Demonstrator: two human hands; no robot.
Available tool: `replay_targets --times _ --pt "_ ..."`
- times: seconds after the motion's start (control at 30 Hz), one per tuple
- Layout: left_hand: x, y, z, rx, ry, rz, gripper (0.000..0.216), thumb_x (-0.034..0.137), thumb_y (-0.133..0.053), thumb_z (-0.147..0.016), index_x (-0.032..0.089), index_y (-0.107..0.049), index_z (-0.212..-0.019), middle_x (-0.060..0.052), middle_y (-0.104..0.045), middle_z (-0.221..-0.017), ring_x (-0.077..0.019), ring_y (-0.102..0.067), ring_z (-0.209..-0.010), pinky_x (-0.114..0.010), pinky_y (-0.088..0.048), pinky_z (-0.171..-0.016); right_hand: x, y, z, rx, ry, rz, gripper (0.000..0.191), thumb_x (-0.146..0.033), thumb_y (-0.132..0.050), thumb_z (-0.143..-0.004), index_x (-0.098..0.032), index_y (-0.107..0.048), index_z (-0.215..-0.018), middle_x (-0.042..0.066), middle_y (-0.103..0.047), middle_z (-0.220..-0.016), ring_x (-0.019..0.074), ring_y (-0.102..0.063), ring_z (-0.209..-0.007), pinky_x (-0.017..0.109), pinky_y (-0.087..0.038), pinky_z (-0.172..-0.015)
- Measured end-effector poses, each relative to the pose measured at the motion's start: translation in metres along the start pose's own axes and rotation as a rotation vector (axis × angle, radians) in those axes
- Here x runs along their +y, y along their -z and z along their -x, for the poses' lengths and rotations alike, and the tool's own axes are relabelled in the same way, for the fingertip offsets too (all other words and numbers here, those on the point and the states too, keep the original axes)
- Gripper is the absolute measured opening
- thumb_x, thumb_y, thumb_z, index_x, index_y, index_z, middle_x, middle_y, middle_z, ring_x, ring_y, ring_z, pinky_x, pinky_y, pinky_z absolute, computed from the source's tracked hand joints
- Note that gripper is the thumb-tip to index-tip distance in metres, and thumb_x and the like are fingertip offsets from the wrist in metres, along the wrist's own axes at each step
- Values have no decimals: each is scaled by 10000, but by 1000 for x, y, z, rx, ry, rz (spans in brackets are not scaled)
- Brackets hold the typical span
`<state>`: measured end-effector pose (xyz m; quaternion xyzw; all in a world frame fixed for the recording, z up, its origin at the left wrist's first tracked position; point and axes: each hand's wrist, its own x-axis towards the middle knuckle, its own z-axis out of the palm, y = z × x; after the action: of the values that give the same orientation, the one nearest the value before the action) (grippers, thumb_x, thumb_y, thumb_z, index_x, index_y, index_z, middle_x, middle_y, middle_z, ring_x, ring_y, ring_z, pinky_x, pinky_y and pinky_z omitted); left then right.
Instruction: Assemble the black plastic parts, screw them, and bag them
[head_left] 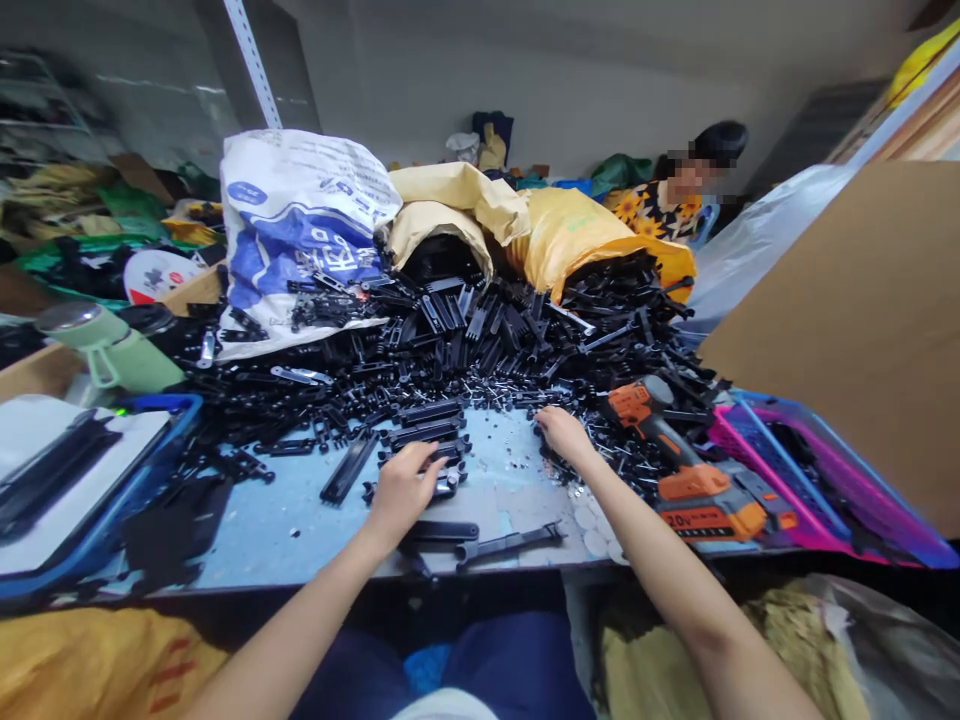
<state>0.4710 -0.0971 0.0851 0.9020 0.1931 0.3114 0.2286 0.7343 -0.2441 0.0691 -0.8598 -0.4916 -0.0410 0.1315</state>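
A big heap of black plastic parts (480,340) covers the back of the pale blue table (300,520). My left hand (401,490) rests on a small stack of long black parts (424,430), fingers curled over one of them. My right hand (562,432) reaches into the edge of the heap, fingers bent down among small black pieces; what they hold is hidden. Two loose black bars (502,543) lie near the table's front edge.
An orange cordless drill (690,470) lies right of my right hand. A pink and blue crate (810,480) stands at the right, a blue tray (90,480) at the left. Sacks (300,220) and a green bottle (112,350) stand behind. A person (675,200) sits across the table.
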Motion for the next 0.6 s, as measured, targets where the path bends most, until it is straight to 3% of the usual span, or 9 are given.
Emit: replay_targets --times 0.1,0.2,0.3,0.4,0.6 --pt "-24 25 50 173 12 -13 187 271 -533 -804 152 -593 -937 -53 -635 -869 -136 -606 -706 -274 -500 -704 -14 2 1 48 -4 -39 206 -115 -418 -798 -135 -607 -876 86 -602 -895 171 -540 -855 264 -402 -775" --pt "-34 30 79 187 26 -83 174 253 -520 -812 160 -592 -941 -61 -641 -880 -152 -616 -750 -288 -510 -721 -45 6 18 105 14 -239 176 -159 -444 -779 -151 -576 -895 54 -604 -854 144 -567 -748 257 -441 -711" --pt "-35 27 85 170 4 -164 181 234 -491 -828 161 -584 -964 -72 -645 -879 -174 -618 -794 -313 -512 -739 -79 7 43 98 54 -554 108 -198 -492 -753 -172 -571 -821 24 -612 -761 134 -585 -655 258 -470 -641" --pt "-31 26 85 165 -72 -245 199 199 -475 -833 143 -575 -996 -90 -645 -881 -191 -614 -831 -326 -508 -761 -103 9 67 14 78 -724 86 -221 -524 -753 -175 -577 -801 23 -630 -749 135 -605 -671 256 -490 -642" --pt "-27 31 89 59 -288 -309 268 138 -450 -839 143 -529 -1095 -90 -643 -863 -193 -609 -826 -341 -497 -766 -121 14 93 -129 122 -731 122 -249 -531 -782 -181 -601 -854 23 -643 -757 128 -609 -674 236 -492 -617"
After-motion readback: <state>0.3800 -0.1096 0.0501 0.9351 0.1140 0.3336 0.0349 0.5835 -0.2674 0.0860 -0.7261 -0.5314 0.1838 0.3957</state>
